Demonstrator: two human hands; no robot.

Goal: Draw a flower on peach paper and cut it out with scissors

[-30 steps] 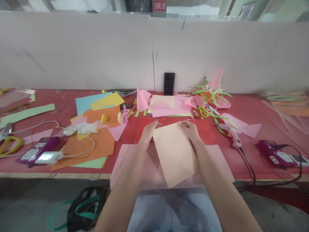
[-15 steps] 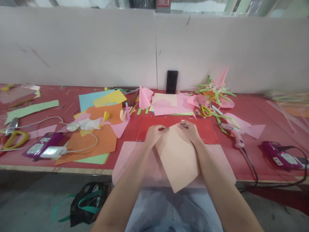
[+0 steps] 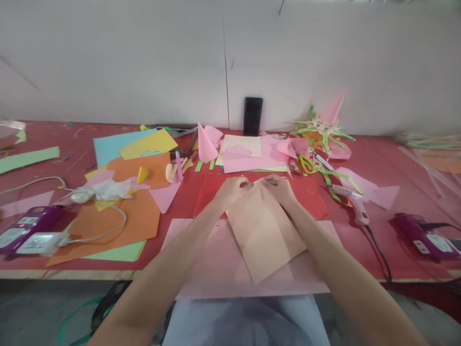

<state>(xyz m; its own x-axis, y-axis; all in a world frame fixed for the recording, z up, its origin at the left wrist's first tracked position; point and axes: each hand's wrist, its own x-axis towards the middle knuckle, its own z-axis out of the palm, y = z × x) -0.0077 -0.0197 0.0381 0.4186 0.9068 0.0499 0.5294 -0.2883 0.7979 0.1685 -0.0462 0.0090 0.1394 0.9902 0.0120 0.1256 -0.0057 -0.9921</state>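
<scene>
Both hands meet over the middle of the table, at the far end of a peach sheet that slants toward the near edge, one corner pointing at the person. The left hand pinches the paper's far end between thumb and bent fingers; the right hand grips it just beside, its fingers curled close together, though the exact contact of the fingertips is hidden. Short creases fan out below the grip, so holding from both sides probably keeps the bend under control while the rest hangs loose. Beneath lies a pale pink sheet overhanging the table's near edge, perhaps serving as a work surface, with a flat red piece beyond it. Toward the right edge, a glue gun lies near the right forearm, presumably for easy reach, its cord trailing to the near edge. Yellow-handled scissors rest farther back. At the far edge a phone leans upright on the white partition, which seems to be its only support; a pink cone stands to its left.
</scene>
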